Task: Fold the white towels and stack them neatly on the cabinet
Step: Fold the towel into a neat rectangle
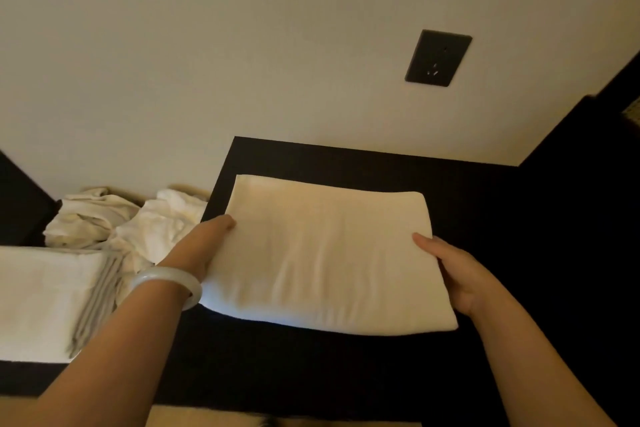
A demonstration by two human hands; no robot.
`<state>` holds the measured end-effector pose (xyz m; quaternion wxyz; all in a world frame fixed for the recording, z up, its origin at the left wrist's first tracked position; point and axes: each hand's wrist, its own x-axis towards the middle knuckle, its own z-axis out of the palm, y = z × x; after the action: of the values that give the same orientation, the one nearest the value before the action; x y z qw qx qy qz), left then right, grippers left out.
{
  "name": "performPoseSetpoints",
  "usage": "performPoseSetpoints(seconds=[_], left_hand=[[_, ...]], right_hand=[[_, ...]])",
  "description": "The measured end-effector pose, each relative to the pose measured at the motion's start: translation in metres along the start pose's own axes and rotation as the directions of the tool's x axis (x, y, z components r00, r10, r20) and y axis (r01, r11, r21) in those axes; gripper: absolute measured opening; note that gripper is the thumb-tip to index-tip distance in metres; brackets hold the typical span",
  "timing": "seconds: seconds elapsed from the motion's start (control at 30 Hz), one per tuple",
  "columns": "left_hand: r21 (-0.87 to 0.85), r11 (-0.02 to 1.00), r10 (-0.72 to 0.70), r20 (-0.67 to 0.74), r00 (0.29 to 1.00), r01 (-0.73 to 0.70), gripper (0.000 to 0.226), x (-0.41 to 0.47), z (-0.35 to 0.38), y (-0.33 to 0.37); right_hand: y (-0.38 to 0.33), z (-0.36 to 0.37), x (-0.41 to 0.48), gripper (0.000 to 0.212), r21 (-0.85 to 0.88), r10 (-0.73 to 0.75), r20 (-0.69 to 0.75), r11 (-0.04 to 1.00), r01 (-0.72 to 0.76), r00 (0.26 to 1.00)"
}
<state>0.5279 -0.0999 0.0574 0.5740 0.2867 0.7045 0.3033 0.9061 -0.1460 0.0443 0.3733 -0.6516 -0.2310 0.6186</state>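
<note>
A folded white towel (322,253) lies flat over the dark cabinet top (381,163), a thick rectangle in the middle of the view. My left hand (204,246), with a pale bangle on the wrist, holds the towel's left edge, thumb on top and fingers hidden beneath. My right hand (450,267) holds the right edge the same way, thumb on top. To the left of the cabinet a heap of crumpled white towels (128,225) lies loose.
A white sheet with a grey striped border (45,298) covers a surface at the lower left. A dark wall socket (438,57) sits on the cream wall above the cabinet. A dark panel (588,184) runs along the right.
</note>
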Motion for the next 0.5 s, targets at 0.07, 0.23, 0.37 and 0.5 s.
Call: performPoseSetpoints(seconds=[0.07, 0.23, 0.37, 0.5], left_hand=[[-0.040, 0.999, -0.025, -0.026, 0.999, 0.024, 0.019, -0.011, -0.003, -0.005], [-0.114, 0.993, -0.021, -0.080, 0.997, 0.012, 0.018, -0.023, -0.026, -0.021], [0.060, 0.995, 0.089, -0.224, 0.970, -0.078, 0.020, -0.033, -0.062, -0.038], [0.084, 0.992, 0.118, -0.355, 0.927, -0.094, 0.022, -0.046, -0.120, -0.049]], right_hand=[[-0.002, 0.008, -0.001, 0.044, 0.007, -0.035, 0.013, 0.999, 0.035, 0.999], [-0.015, 0.039, -0.001, 0.043, -0.028, -0.111, 0.021, 0.993, 0.112, 0.994], [-0.022, 0.088, -0.002, 0.043, -0.101, -0.130, 0.090, 0.985, 0.139, 0.987], [-0.020, 0.153, -0.009, 0.038, -0.153, -0.113, 0.187, 0.978, 0.142, 0.976]])
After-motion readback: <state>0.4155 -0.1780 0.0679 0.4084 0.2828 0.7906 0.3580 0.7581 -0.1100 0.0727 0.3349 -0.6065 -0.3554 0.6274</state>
